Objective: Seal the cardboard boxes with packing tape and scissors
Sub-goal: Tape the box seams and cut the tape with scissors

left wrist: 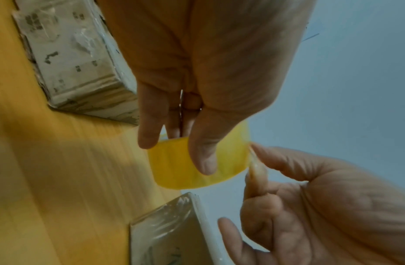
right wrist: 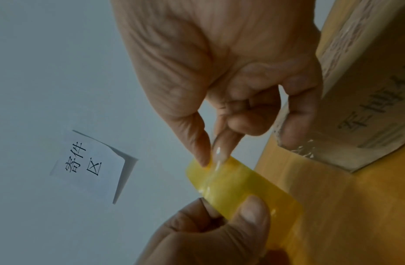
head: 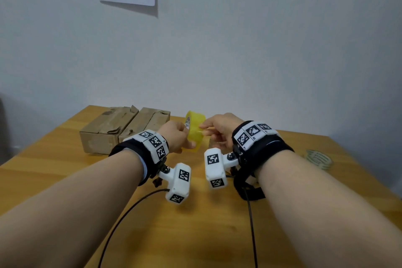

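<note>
Two cardboard boxes (head: 121,128) are lying side by side at the wooden table's (head: 195,235) far left edge. Right of them, above bare tabletop, a yellow tape roll (head: 194,130) is being gripped by the left hand (head: 176,136); its loose end is being pinched by the right hand (head: 219,129).

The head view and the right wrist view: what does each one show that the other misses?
Only the head view shows both forearms with their marker wristbands, the two cardboard boxes side by side, and a second tape roll lying on the table.

Only the right wrist view shows the printed characters on the wall paper and the right hand pinching the tape's edge up close.

Both show the yellow tape roll held by the left hand.
</note>
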Action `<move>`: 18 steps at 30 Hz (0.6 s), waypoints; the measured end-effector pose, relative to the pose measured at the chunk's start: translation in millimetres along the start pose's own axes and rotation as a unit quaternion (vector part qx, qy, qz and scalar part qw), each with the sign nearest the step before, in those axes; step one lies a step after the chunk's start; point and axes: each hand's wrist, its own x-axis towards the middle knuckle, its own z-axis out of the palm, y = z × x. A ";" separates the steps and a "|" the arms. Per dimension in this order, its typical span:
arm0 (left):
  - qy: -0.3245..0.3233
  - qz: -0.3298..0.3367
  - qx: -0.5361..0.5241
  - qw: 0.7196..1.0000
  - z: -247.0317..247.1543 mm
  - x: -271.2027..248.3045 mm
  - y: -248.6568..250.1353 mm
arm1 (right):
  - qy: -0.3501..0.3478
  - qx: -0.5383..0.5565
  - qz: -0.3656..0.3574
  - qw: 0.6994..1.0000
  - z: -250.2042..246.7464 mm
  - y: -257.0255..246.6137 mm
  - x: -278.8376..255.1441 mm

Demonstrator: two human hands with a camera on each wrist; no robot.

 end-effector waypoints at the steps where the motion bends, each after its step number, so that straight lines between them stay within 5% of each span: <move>1: 0.001 0.001 0.051 0.999 -0.5 -0.8 -0.9 | 0.012 -0.005 0.003 1.000 -0.3 1.5 2.2; 5: 0.005 0.021 0.260 0.965 -3.5 -1.6 -0.5 | 0.068 -0.085 -0.028 0.994 -14.7 16.1 17.2; 10: -0.089 -0.033 0.474 0.876 13.4 4.5 -9.6 | 0.142 -0.227 -0.041 0.963 -48.6 33.4 15.2; 12: -0.113 -0.044 0.495 0.860 18.7 8.5 -10.0 | 0.141 -0.300 -0.022 0.943 -55.9 41.3 12.6; 15: -0.110 -0.074 0.408 0.904 19.1 16.9 1.0 | 0.074 -0.353 0.030 0.932 -62.8 61.5 19.9; 18: -0.077 -0.037 0.333 0.939 21.1 32.1 16.4 | 0.064 -0.395 -0.032 0.916 -64.7 74.8 37.6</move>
